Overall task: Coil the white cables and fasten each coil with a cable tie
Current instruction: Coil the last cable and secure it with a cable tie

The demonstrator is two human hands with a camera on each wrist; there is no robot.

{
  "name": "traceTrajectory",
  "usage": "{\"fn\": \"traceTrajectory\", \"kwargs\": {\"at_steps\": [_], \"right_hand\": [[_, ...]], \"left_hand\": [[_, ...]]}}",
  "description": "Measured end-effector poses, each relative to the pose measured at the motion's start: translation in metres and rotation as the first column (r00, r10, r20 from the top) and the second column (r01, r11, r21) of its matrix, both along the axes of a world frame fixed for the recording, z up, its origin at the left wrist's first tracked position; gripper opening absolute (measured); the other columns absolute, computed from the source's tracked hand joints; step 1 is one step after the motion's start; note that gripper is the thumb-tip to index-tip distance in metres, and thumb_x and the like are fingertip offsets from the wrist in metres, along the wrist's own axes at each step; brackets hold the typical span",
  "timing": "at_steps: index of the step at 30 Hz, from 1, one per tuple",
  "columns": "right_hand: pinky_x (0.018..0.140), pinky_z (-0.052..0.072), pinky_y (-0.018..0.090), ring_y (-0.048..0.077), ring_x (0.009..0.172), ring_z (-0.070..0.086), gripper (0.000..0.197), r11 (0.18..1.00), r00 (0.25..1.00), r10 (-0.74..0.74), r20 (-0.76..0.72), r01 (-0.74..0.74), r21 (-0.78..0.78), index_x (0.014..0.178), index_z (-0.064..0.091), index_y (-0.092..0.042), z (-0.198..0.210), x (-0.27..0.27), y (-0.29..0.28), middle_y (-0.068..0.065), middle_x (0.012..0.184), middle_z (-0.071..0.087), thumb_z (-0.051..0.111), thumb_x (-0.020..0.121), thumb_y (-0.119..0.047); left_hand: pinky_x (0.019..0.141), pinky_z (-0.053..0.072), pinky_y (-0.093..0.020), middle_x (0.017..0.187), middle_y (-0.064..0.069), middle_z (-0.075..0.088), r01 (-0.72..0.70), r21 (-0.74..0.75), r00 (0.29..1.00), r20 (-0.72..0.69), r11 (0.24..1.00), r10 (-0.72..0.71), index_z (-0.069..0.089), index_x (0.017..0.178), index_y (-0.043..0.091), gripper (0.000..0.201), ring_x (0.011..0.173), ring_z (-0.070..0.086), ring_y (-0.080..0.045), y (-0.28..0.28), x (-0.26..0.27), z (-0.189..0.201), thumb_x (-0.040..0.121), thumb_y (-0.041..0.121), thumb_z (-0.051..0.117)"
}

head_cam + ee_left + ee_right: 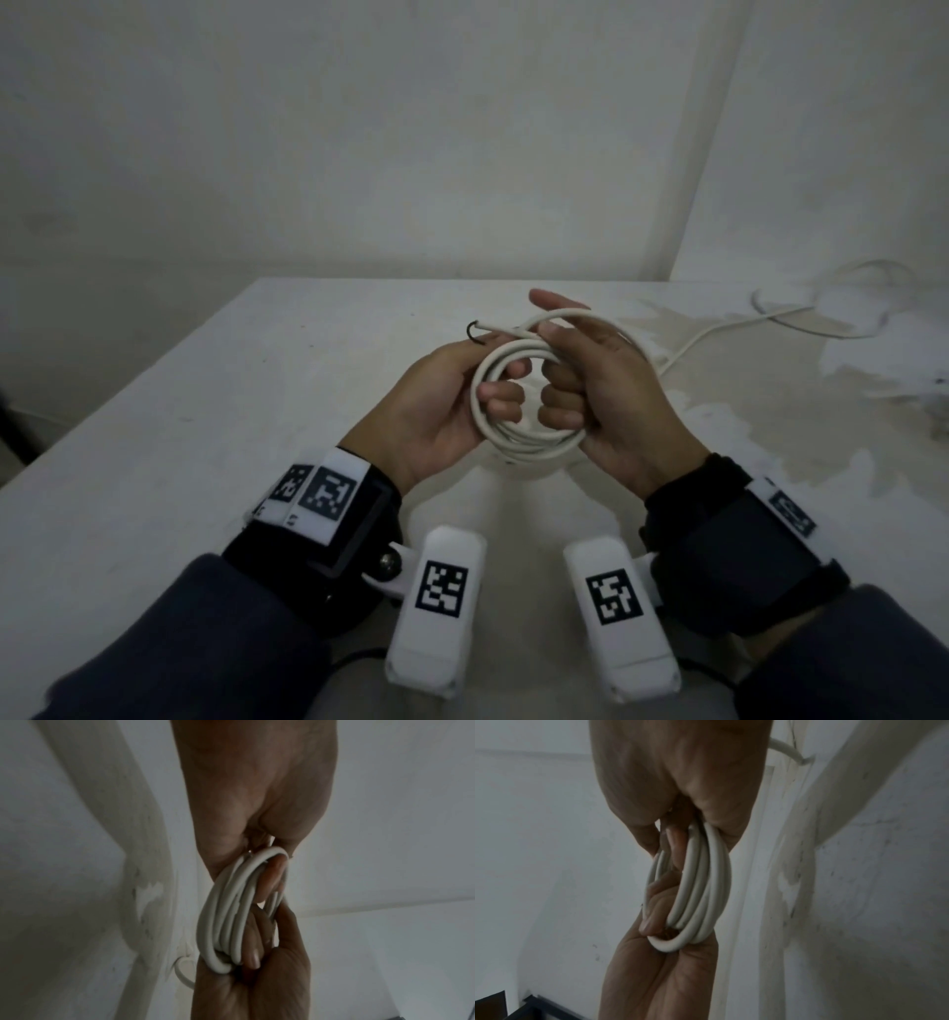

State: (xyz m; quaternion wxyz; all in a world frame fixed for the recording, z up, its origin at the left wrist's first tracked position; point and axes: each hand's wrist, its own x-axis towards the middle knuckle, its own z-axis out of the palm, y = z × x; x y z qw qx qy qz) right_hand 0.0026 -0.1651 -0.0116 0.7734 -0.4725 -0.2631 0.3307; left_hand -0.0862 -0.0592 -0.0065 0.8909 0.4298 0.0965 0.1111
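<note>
A white cable coil [518, 444] of several loops hangs above the table between both hands. My left hand [452, 395] grips its left side, fingers curled through the ring. My right hand [601, 390] grips the right side, fingers hooked inside, with one loop over the index finger. The cable's free end [495, 327] sticks out to the left past my left thumb and carries a small black hooked piece [472, 331]. The left wrist view shows the coil [223, 912] edge-on between the left hand [257, 801] and right hand [252, 983]. In the right wrist view the coil [700, 882] is also edge-on.
A second white cable [770, 321] lies loose on the white table [257, 411] at the back right, near the wall corner; a piece of the second cable [785, 748] shows in the right wrist view. The tabletop's right part is stained.
</note>
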Motion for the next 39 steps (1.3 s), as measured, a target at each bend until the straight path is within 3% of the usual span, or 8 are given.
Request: {"fn": "traceTrajectory", "kwargs": {"at_steps": [4, 11, 19, 22, 24, 28, 32, 39], "right_hand": [[0.033, 0.021, 0.014, 0.003, 0.034, 0.019, 0.018, 1.0, 1.0, 0.008, -0.021, -0.009, -0.016, 0.095, 0.063, -0.013, -0.001, -0.002, 0.001, -0.008, 0.045, 0.025, 0.046, 0.098, -0.011], [0.034, 0.02, 0.014, 0.004, 0.034, 0.019, 0.019, 0.999, 0.999, -0.036, -0.005, 0.036, -0.037, 0.085, 0.058, -0.01, -0.001, 0.003, 0.0, -0.008, 0.044, 0.025, 0.044, 0.098, -0.011], [0.033, 0.023, 0.016, 0.006, 0.035, 0.021, 0.02, 0.994, 0.994, -0.11, 0.013, 0.11, -0.017, 0.084, 0.06, -0.01, 0.0, 0.008, -0.002, -0.007, 0.045, 0.026, 0.044, 0.097, -0.01], [0.034, 0.024, 0.015, 0.006, 0.036, 0.022, 0.02, 0.993, 0.993, -0.111, 0.04, 0.112, -0.022, 0.084, 0.06, -0.01, 0.0, 0.008, -0.003, -0.007, 0.046, 0.027, 0.045, 0.097, -0.009], [0.034, 0.023, 0.015, 0.005, 0.035, 0.022, 0.02, 0.997, 0.997, -0.05, 0.054, 0.053, -0.057, 0.084, 0.06, -0.009, 0.0, 0.007, -0.003, -0.007, 0.045, 0.028, 0.045, 0.097, -0.009], [0.033, 0.022, 0.014, 0.005, 0.035, 0.023, 0.024, 0.991, 0.992, 0.054, 0.114, -0.039, -0.125, 0.079, 0.061, -0.011, 0.0, 0.004, -0.002, -0.002, 0.049, 0.033, 0.046, 0.097, -0.009], [0.035, 0.026, 0.016, 0.003, 0.036, 0.026, 0.018, 0.986, 0.979, 0.072, 0.19, -0.041, -0.161, 0.089, 0.059, -0.008, 0.001, 0.001, 0.001, -0.01, 0.041, 0.043, 0.045, 0.099, -0.011], [0.067, 0.05, 0.023, 0.012, 0.073, 0.063, 0.019, 0.991, 0.96, -0.039, 0.276, 0.071, -0.11, 0.088, 0.071, -0.012, -0.007, 0.007, 0.003, 0.003, 0.08, 0.07, 0.055, 0.095, -0.019]], "left_hand": [[0.037, 0.03, -0.013, 0.052, 0.0, 0.049, -0.056, 0.0, 0.998, -0.037, 0.998, 0.056, 0.053, 0.079, 0.004, 0.03, 0.035, 0.033, -0.003, -0.001, 0.002, -0.003, 0.101, 0.014, 0.035], [0.051, 0.05, -0.025, 0.071, -0.018, 0.064, -0.051, -0.078, 0.999, 0.002, 0.996, 0.052, 0.05, 0.105, 0.01, 0.054, 0.047, 0.052, -0.019, 0.01, -0.002, -0.006, 0.094, 0.06, 0.033], [0.056, 0.055, -0.026, 0.075, -0.015, 0.07, -0.028, 0.086, 0.997, 0.069, 0.996, 0.022, 0.051, 0.079, 0.005, 0.018, 0.054, 0.057, -0.015, 0.003, 0.0, -0.007, 0.095, 0.008, 0.044], [0.058, 0.056, -0.028, 0.08, -0.015, 0.069, 0.042, 0.031, 0.995, 0.094, 0.999, -0.044, 0.053, 0.089, 0.005, 0.006, 0.054, 0.06, -0.014, 0.007, -0.002, -0.01, 0.083, 0.005, 0.053], [0.06, 0.056, -0.029, 0.081, -0.016, 0.067, 0.143, -0.037, 0.986, 0.097, 0.989, -0.139, 0.049, 0.107, 0.008, 0.026, 0.054, 0.061, -0.015, 0.011, -0.005, -0.011, 0.083, 0.0, 0.054], [0.051, 0.046, -0.021, 0.069, -0.004, 0.056, 0.268, 0.006, 0.963, 0.026, 0.963, -0.268, 0.066, 0.1, 0.013, 0.039, 0.042, 0.043, -0.006, 0.012, -0.007, -0.007, 0.075, 0.002, 0.039], [0.041, 0.024, -0.017, 0.048, 0.004, 0.033, 0.155, 0.071, 0.986, -0.064, 0.985, -0.151, 0.061, 0.083, 0.017, 0.034, 0.03, 0.022, -0.005, 0.006, -0.002, 0.0, 0.068, 0.008, 0.032], [0.036, 0.016, -0.014, 0.046, 0.007, 0.026, -0.051, 0.424, 0.983, -0.136, 0.904, 0.12, 0.063, 0.09, 0.016, 0.029, 0.035, 0.018, -0.005, -0.007, 0.004, -0.002, 0.099, 0.036, 0.046]]}}
